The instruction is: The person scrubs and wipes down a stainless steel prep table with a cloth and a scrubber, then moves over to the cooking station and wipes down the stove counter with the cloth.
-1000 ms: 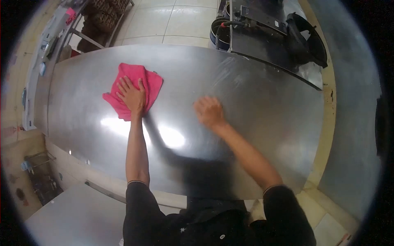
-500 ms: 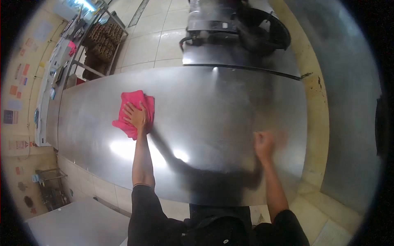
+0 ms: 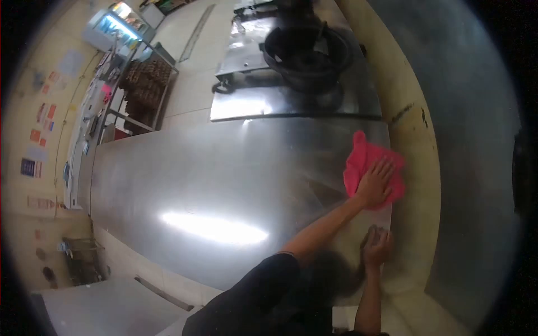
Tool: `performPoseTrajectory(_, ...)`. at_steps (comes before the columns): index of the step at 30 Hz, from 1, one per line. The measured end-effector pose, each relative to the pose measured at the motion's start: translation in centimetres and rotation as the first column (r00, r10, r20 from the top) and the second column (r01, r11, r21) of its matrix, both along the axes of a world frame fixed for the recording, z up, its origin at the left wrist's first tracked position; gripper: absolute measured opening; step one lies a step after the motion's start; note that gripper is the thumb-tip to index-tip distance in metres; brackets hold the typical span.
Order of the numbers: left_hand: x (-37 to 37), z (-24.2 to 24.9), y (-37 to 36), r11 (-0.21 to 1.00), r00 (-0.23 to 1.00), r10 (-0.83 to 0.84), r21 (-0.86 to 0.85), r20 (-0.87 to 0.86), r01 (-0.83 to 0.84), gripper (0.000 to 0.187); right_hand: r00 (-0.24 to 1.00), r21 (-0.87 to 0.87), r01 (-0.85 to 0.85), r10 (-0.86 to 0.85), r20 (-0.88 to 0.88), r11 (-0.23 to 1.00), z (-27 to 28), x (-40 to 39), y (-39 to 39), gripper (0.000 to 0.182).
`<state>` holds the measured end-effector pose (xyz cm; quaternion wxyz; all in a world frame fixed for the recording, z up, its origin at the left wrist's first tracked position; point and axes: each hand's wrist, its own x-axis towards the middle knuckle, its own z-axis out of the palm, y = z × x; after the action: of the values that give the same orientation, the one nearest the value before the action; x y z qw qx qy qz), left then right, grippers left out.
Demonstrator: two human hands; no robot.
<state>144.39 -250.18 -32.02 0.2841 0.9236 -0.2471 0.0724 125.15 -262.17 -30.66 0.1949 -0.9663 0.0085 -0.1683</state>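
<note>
My left hand (image 3: 376,185) lies flat with its fingers spread on a pink cloth (image 3: 358,165). The bunched cloth rests at the right end of the steel table (image 3: 224,173), close to the yellow wall. Just below it, near the table's right edge, my right hand (image 3: 378,248) is curled with its fingers bent in. Whether anything is inside that hand cannot be made out.
Beyond the table's far edge is a steel stove (image 3: 246,103) with a large black pan (image 3: 305,56). The yellow wall (image 3: 417,168) borders the right side. A rack (image 3: 145,89) stands at the far left, a pale surface (image 3: 101,308) at the lower left.
My left hand and the pink cloth have moved from the left part of the table across to its right end. My right hand is now lower, near the right edge. The view has shifted.
</note>
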Motion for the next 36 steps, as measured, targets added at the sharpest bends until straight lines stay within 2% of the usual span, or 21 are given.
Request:
performPoseTrajectory(1,-0.1,-0.1,0.7,0.996,0.998,-0.053,-0.07,-0.019,0.052,0.078,1.0,-0.01,-0.008,0.008,0.011,1.0,0.1,0.0,-0.1,0.021)
performPoseTrajectory(4,0.0,0.0,6.8,0.994,0.999,-0.005,-0.112,0.043,0.01,0.078,1.0,0.041,0.002,-0.002,0.008,0.999,-1.2,0.4,-0.9,0.022)
performPoseTrajectory(6,0.0,-0.7,14.1,0.952,0.98,0.199,-0.243,0.018,-0.188,0.076,1.0,0.091,0.023,-0.021,-0.024,0.996,-1.5,2.0,-1.3,0.022)
performPoseTrajectory(7,-0.9,0.5,18.1,0.911,0.909,0.399,-0.164,0.12,-0.379,0.072,0.999,0.136,0.039,-0.035,-0.037,0.99,-1.4,2.7,-1.4,0.022)
performPoseTrajectory(8,-2.0,1.3,22.8,0.873,0.87,0.487,-0.053,0.07,-0.485,0.078,0.997,0.18,0.062,-0.053,-0.052,0.982,-1.1,3.5,-1.3,0.023)
performPoseTrajectory(9,-3.8,1.8,27.2,0.815,0.807,0.58,-0.054,0.113,-0.577,0.075,0.999,0.183,0.047,-0.042,-0.031,0.982,-0.6,4.9,-0.8,0.023)
performPoseTrajectory(10,-5.8,0.7,31.8,0.735,0.731,0.662,0.051,0.164,-0.677,0.072,0.999,0.121,0.028,-0.029,0.012,0.992,-0.2,6.3,0.0,0.023)
performPoseTrajectory(12,-11.4,0.3,39.3,0.552,0.563,0.791,0.116,0.238,-0.825,0.071,0.998,0.055,0.011,-0.015,0.062,0.998,0.2,8.7,2.2,0.022)
performPoseTrajectory(13,-14.7,0.5,41.9,0.481,0.48,0.843,0.06,0.243,-0.875,0.071,1.0,-0.003,-0.028,0.028,0.009,1.0,0.1,10.0,3.9,0.023)
performPoseTrajectory(14,-18.1,1.0,43.9,0.388,0.402,0.905,0.118,0.136,-0.914,0.073,0.996,-0.061,-0.072,0.069,-0.048,0.996,0.5,11.1,5.7,0.024)
performPoseTrajectory(16,-23.6,1.3,45.9,0.212,0.246,0.959,0.225,0.138,-0.951,0.076,0.913,0.08,-0.397,0.402,-0.064,0.914,3.2,12.5,10.6,0.028)
performPoseTrajectory(18,-27.3,1.1,46.4,0.078,0.13,0.98,0.316,0.147,-0.946,0.078,0.729,0.112,-0.671,0.679,-0.081,0.733,2.6,13.9,15.2,0.034)
performPoseTrajectory(20,-28.7,1.7,45.8,0.065,0.099,0.991,0.322,0.088,-0.944,0.077,0.627,-0.001,-0.768,0.753,-0.2,0.64,-0.1,16.9,18.3,0.039)
performPoseTrajectory(22,-28.7,1.3,46.2,0.014,0.049,0.994,0.337,0.096,-0.941,0.077,0.709,-0.144,-0.705,0.694,-0.124,0.695,-4.3,23.4,20.4,0.041)
performPoseTrajectory(24,-28.7,0.4,46.4,-0.02,0.045,0.987,0.398,0.153,-0.917,0.076,0.825,0.022,-0.552,0.549,-0.13,0.834,-1.4,29.6,23.3,0.034)
performPoseTrajectory(27,-28.5,0.4,46.4,-0.032,0.031,0.988,0.399,0.149,-0.916,0.075,0.863,0.11,-0.479,0.49,-0.124,0.871,-0.1,28.8,27.7,0.025)
performPoseTrajectory(29,-28.5,0.3,46.4,-0.025,0.031,0.991,0.408,0.131,-0.912,0.074,0.627,-0.031,-0.777,0.771,-0.111,0.628,-4.1,23.6,28.6,0.024)
performPoseTrajectory(30,-28.2,0.2,46.7,-0.035,0.025,0.99,0.411,0.138,-0.911,0.073,0.614,-0.046,-0.789,0.783,-0.1,0.613,-3.7,24.3,29.2,0.024)
performPoseTrajectory(32,-28.1,0.0,46.7,-0.034,0.016,0.993,0.411,0.118,-0.911,0.073,0.458,-0.047,-0.887,0.888,0.042,0.459,-3.1,24.4,29.1,0.023)
performPoseTrajectory(34,-28.4,0.3,46.3,-0.012,0.034,0.993,0.374,0.115,-0.927,0.073,0.491,0.005,-0.871,0.871,-0.02,0.491,-3.0,21.3,27.6,0.021)
performPoseTrajectory(36,-27.9,0.8,47.0,-0.007,0.03,0.995,0.357,0.098,-0.934,0.073,0.535,0.037,-0.844,0.845,-0.003,0.535,-1.6,22.7,29.7,0.017)
